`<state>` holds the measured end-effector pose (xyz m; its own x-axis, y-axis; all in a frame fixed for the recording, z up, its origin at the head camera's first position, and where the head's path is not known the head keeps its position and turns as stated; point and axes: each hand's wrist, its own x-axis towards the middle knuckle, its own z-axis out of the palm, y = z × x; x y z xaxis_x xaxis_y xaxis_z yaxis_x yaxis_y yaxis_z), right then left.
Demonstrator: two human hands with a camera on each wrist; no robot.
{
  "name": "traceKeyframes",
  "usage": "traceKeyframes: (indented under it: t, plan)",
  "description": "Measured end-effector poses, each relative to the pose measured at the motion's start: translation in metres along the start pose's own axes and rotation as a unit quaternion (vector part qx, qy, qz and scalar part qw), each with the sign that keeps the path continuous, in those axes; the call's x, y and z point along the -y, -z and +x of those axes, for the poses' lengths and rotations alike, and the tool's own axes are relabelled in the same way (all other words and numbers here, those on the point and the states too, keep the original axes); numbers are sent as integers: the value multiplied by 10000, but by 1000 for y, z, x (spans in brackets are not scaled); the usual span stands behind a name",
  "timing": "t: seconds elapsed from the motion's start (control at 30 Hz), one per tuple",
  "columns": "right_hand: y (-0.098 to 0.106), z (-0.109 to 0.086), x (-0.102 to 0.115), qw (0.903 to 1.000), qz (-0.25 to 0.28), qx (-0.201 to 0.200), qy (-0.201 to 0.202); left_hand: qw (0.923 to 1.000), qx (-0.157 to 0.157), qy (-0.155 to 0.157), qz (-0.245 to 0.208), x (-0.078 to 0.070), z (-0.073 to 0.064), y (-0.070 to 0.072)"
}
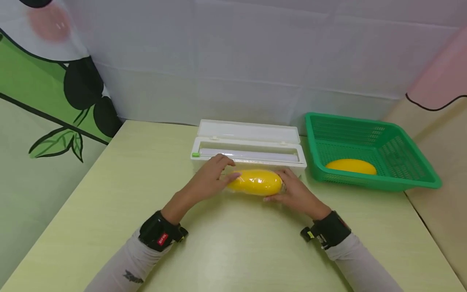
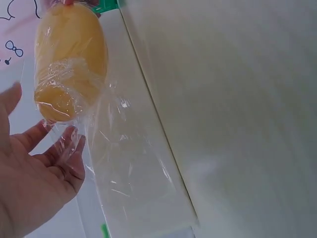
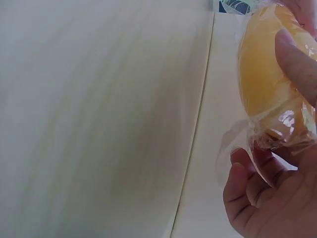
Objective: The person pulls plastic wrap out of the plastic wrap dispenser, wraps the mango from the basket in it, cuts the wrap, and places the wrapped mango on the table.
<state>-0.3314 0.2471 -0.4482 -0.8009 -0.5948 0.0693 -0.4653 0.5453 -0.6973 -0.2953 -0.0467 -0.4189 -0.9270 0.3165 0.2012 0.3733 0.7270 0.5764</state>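
A smooth yellow mango-shaped fruit (image 1: 258, 182), wrapped in clear cling film (image 2: 124, 144), is held just in front of a white cling film dispenser (image 1: 248, 152). My right hand (image 1: 293, 190) grips the fruit's right end, with the thumb on the near side; in the right wrist view its fingers curl by the bunched film. At the left end, my left hand (image 1: 208, 180) has its thumb by the fruit. The left wrist view shows those fingers spread loosely, with film across the fingertips. The dispenser's lid stands open over a film roll, with a green slider (image 1: 196, 154) at its left end.
A green plastic basket (image 1: 372, 184) stands right of the dispenser, with another yellow fruit (image 1: 352, 166) inside. Behind the pale table (image 1: 233, 251) hangs a white cloth backdrop (image 1: 255, 61). Printed walls flank both sides.
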Motion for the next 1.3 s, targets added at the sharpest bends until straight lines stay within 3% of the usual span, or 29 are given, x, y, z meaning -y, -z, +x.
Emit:
traceKeyframes:
  t: [0.1,0.23,0.47,0.57,0.7,0.83,1.0,1.3]
  plan:
    - [0,1,0,10000,-55,15,-25,9991,252,-240,222,-2,-1,-2]
    - [0,2,2,10000,-25,32,5,9987,368,-222,256,-2,-1,-3]
    - [2,1,9,9990,277,-190,-280,9978,588,87,-282,0,3,-2]
    - [3,0,10,9988,302,-346,-148,9959,611,263,-610,3,4,-1]
    - [4,0,9,9978,-113,-643,120,9951,507,325,-786,6,5,-1]
    - [4,1,11,9947,-427,-909,224,9960,401,225,-770,8,4,0]
    - [4,2,12,9951,-428,-831,319,9970,439,33,-632,9,4,1]
    - [9,6,13,9895,-388,-998,969,9976,522,126,-434,10,5,5]
